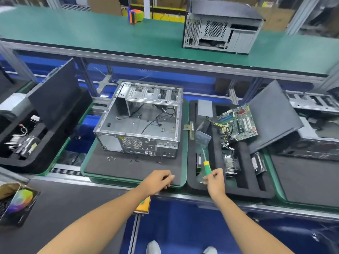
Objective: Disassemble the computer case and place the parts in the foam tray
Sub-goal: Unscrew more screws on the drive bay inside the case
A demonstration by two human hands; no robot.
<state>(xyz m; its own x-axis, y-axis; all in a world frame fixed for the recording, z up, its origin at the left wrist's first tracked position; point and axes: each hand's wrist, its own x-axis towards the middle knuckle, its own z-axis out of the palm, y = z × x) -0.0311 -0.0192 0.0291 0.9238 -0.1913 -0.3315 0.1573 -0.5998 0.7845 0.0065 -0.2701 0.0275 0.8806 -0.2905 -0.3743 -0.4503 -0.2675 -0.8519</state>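
Note:
An open metal computer case (139,121) lies on a black foam mat (128,167), with loose cables inside and small screws (111,158) scattered in front of it. To its right sits the black foam tray (244,180) holding a green motherboard (240,123), a heatsink (230,164) and a side panel (271,116) leaning across its far right. My right hand (214,180) grips a green and yellow screwdriver (206,165) over the tray's near left. My left hand (159,180) rests with curled fingers on the mat's near edge; whether it holds anything is hidden.
A second computer case (220,28) stands on the green upper shelf (91,33), beside a roll of orange and green tape (135,15). Another foam tray (36,125) with parts lies at the left, and more case parts (311,140) at the right. A colourful box (18,202) sits near left.

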